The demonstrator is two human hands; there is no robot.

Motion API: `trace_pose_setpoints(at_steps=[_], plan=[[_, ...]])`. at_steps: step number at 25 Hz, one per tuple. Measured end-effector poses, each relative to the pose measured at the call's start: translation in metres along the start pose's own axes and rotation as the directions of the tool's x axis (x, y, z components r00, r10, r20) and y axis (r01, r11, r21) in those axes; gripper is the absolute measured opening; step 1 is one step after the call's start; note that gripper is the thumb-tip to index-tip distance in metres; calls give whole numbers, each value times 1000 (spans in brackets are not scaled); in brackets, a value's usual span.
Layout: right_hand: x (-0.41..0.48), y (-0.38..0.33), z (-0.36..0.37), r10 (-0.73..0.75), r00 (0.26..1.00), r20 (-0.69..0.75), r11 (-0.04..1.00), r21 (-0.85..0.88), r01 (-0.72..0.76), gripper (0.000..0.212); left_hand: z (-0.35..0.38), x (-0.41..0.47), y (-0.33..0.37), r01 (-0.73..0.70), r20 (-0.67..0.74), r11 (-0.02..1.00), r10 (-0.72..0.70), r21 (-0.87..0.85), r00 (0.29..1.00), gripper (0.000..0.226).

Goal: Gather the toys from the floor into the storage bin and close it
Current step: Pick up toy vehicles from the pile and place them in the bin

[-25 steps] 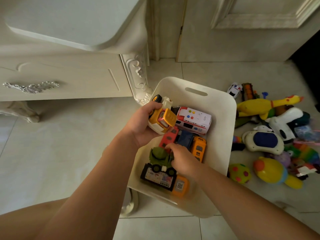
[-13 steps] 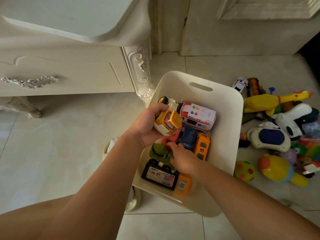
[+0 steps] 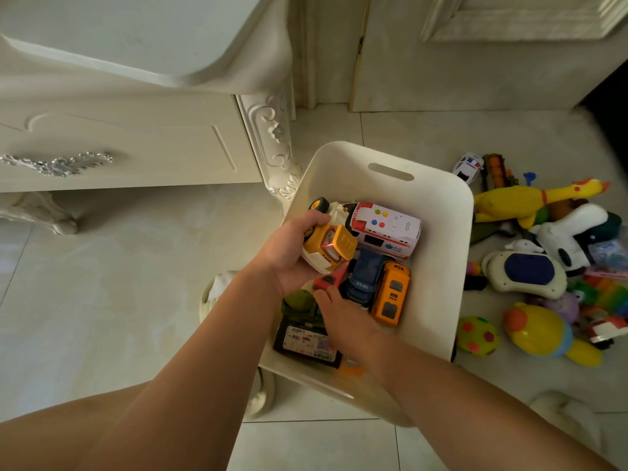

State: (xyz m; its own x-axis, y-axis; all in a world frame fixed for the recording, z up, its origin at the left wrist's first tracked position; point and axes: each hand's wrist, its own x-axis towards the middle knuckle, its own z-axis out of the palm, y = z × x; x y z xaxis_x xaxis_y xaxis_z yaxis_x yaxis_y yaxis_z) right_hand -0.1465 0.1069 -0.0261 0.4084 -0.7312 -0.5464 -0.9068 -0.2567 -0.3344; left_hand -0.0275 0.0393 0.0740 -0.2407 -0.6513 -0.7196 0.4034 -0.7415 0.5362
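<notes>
Landmark was the white storage bin [image 3: 441, 266], lid off, on the tile floor. Over its left side the left hand [image 3: 289, 256] had fingers wrapped around a yellow-and-white toy truck [image 3: 328, 248]. Inside the bin, the right hand [image 3: 343, 317] lay among the cars, fingers curled on a red toy car [image 3: 331, 279]; grip unclear. An ambulance [image 3: 385, 229], blue truck [image 3: 365, 278] and orange bus [image 3: 390, 295] lay inside. Right of the bin, a rubber chicken [image 3: 523, 203] and yellow duck [image 3: 540, 329] lay on the floor.

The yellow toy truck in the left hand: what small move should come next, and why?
Probably lower the yellow toy truck and release it: the left hand holds it over the storage bin, above the other cars, while many toys wait on the floor.
</notes>
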Motion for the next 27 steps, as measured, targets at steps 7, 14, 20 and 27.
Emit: trace_pose_setpoints(at_steps=[7,14,20,27], plan=[[-1,1,4,44,998,-37,989,140,-39,50,2,0,-2,3,10,1000,-3,11,1000,26],[-2,-5,10,82,987,-141,996,46,-76,57,-6,-1,0,-2,-34,1000,2,12,999,31],[-7,-8,10,159,981,-115,979,147,-141,63,-11,2,-1,15,-32,1000,-15,0,999,39],[-6,-2,14,132,985,-114,978,174,-111,53,-6,2,-9,60,-32,998,-59,30,998,20]])
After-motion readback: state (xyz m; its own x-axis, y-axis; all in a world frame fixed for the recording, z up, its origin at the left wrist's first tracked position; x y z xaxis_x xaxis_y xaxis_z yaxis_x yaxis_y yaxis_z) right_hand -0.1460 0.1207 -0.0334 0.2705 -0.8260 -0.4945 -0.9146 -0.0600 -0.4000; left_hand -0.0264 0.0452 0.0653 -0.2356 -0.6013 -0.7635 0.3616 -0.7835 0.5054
